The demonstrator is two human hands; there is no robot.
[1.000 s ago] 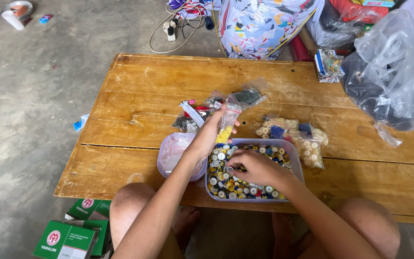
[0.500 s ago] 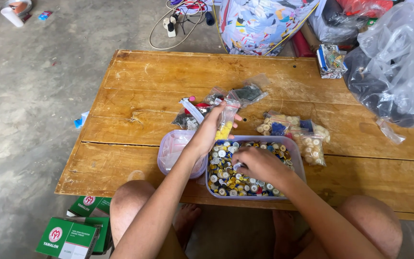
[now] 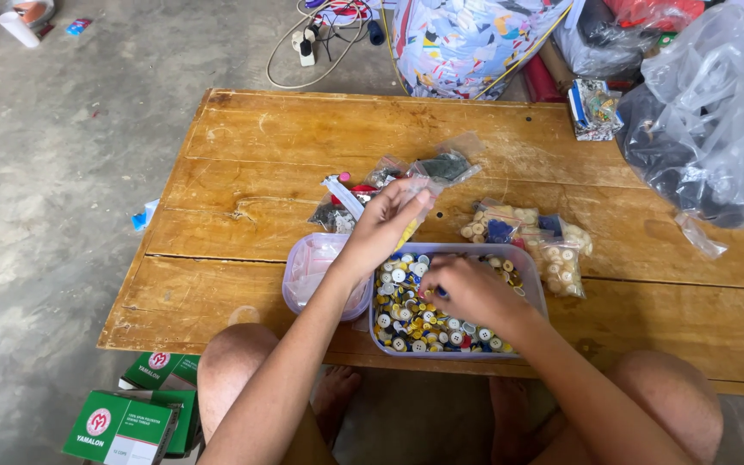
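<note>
Wooden planks make up the low table [image 3: 251, 138], and a clear plastic tub [image 3: 529, 267] full of mixed buttons [image 3: 411, 314] is set near its front edge. The right hand [image 3: 471, 291] is laid down inside the tub, on top of the buttons. Its fingers [image 3: 432, 280] are curled in tight, with something small and blue pinched at their tips; what it is cannot be told. The left hand [image 3: 385, 226] is held up just past the far left corner of the tub. A small clear bag [image 3: 413, 200] with a bit of yellow in it is pinched between its thumb and fingers. Under the left wrist, just beside the tub, a round pinkish lid [image 3: 312, 271] is seen. More little bags of buttons [image 3: 553, 250] are piled just past the right hand, behind the tub. Other small bags [image 3: 363, 185] are scattered beyond the left hand. Far off past the right hand, a big clear plastic sack [image 3: 708, 129] is resting on the table's corner.
</note>
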